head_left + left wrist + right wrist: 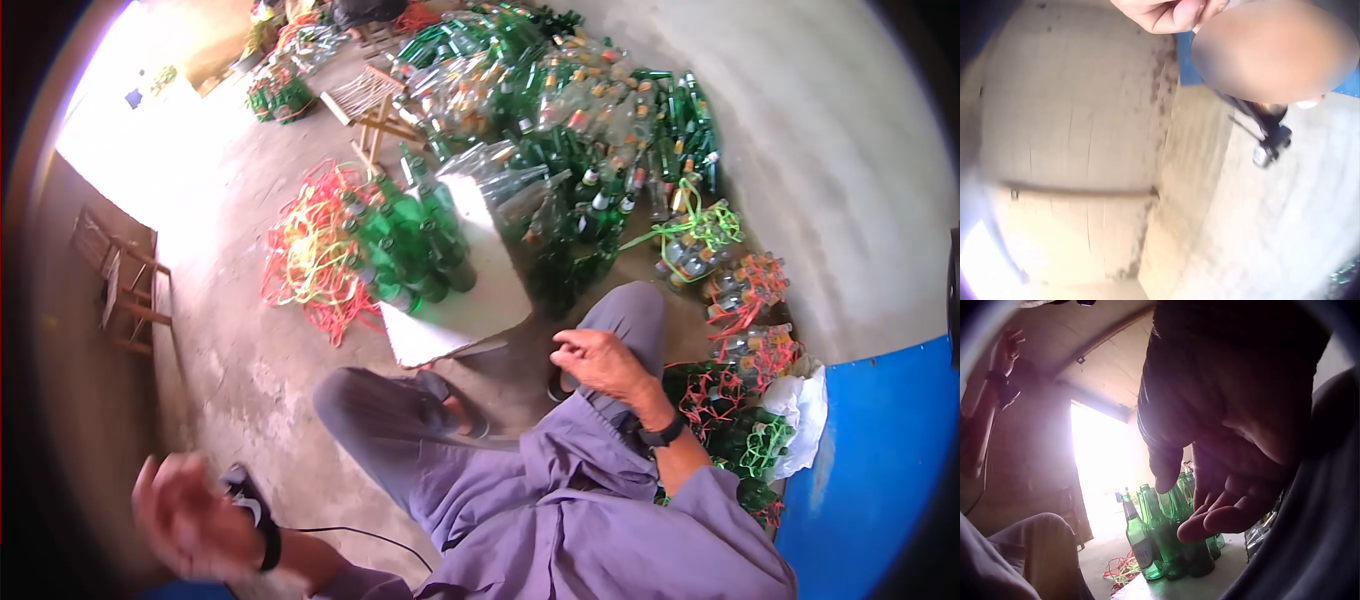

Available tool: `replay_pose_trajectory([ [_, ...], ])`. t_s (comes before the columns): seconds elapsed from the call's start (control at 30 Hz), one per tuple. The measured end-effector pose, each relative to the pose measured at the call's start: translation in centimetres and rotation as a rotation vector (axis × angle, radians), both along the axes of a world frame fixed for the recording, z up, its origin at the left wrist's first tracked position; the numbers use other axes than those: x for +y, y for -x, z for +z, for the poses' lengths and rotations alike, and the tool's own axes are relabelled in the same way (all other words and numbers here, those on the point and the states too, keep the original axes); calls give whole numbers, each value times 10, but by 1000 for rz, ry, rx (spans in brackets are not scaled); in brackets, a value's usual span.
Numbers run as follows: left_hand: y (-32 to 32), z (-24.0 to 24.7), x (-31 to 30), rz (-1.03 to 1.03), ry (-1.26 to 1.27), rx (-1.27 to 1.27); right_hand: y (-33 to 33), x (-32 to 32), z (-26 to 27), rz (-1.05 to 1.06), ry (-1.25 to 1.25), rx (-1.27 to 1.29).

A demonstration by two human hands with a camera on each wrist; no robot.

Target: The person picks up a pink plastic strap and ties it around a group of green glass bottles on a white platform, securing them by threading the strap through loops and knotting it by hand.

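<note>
The left hand (195, 515) is raised at the lower left of the head view, blurred, its fingers loosely bent with no object in them; part of it (1169, 14) shows at the top of the left wrist view. Over the knee rests the right hand (605, 365), fingers loosely curled and holding nothing; in the right wrist view that hand (1229, 425) hangs in front of the bottles. Green bottles (405, 240) stand grouped on a white board (490, 290) ahead of the knees, touched by neither hand.
Red and yellow cords (320, 255) lie left of the board. Behind it are a wooden stool (365, 95) and a large heap of bottles (560, 90). Netted bottle bundles (745, 290) line the right side, near a blue panel (870, 440). A wooden chair (135, 290) stands far left.
</note>
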State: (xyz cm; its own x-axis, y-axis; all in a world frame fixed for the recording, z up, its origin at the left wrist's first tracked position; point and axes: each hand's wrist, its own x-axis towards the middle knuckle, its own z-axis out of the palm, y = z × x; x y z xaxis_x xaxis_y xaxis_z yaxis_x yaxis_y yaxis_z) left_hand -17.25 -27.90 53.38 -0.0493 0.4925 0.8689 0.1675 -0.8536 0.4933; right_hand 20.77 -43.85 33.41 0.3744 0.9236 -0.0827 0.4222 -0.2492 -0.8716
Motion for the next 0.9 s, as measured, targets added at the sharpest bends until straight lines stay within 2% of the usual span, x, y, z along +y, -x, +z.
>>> replay_pose_trajectory([
  [0.03, 0, -22, 11, 131, 140, 120, -1, -2, 10, -18, -2, 5],
  [0.07, -2, -40, 17, 125, 283, 170, -4, -4, 18, -38, -3, 8],
  [0.1, 8, -63, 21, 93, 503, 172, -9, -6, 24, -25, -1, 15],
  [0.17, 23, -113, 27, 73, 707, 115, -16, -12, 31, -97, -156, -167],
  [0.23, 39, -155, 21, 125, 879, 99, -23, -19, 38, -156, -173, -168],
  [0.37, 62, -215, 10, 136, 1011, 11, -40, -24, 46, -339, -233, -189],
  [0.43, 70, -232, 8, 61, 1178, -221, -54, -24, 36, -342, -230, -180],
  [0.53, 76, -249, 7, 76, 1226, -303, -65, -24, 12, -355, -212, -131],
  [0.73, 77, -288, -5, 91, 1323, -301, -82, -17, -5, -444, -202, -87],
  [0.8, 75, -297, -10, 82, 1427, -226, -84, -15, -9, -456, -212, -101],
  [0.83, 84, -311, -8, 10, 1465, -272, -84, -14, -7, -496, -193, -123],
  [0.9, 84, -339, 3, 31, 1486, -310, -84, -10, -8, -541, -183, -187],
])
